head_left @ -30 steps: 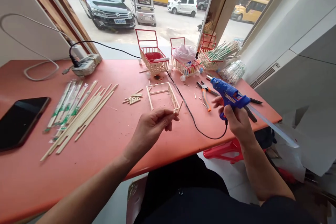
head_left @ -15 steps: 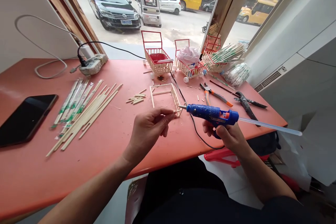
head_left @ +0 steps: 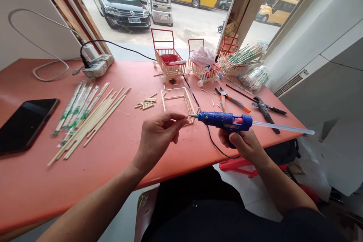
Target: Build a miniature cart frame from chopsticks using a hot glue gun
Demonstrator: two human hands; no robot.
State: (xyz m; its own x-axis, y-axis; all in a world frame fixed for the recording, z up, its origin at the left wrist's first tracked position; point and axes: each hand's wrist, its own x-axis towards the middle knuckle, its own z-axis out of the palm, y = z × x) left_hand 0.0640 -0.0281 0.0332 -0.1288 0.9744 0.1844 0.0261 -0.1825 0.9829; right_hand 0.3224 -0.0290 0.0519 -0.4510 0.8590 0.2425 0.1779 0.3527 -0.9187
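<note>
My left hand (head_left: pixel 160 134) pinches a short wooden stick (head_left: pixel 184 119) above the near edge of the red table (head_left: pixel 119 159). My right hand (head_left: pixel 241 145) grips a blue glue gun (head_left: pixel 225 121) held level, its nozzle tip touching or almost touching the end of the stick. A clear glue rod (head_left: pixel 283 127) juts out behind the gun to the right. Just beyond the stick lies an unfinished wooden frame (head_left: pixel 177 100) on the table.
Wrapped and bare chopsticks (head_left: pixel 87 115) lie to the left, a phone (head_left: pixel 24 123) at the far left. Cut stick pieces (head_left: pixel 146 104), orange-handled pliers (head_left: pixel 231 100) and black cutters (head_left: pixel 265 109) lie about. Three small carts (head_left: pixel 170 64) stand by the window. The gun's black cord (head_left: pixel 198 107) crosses the table.
My right hand swung the glue gun from pointing up and away down to level, nozzle leftward at the stick in my left hand. The left hand barely moved.
</note>
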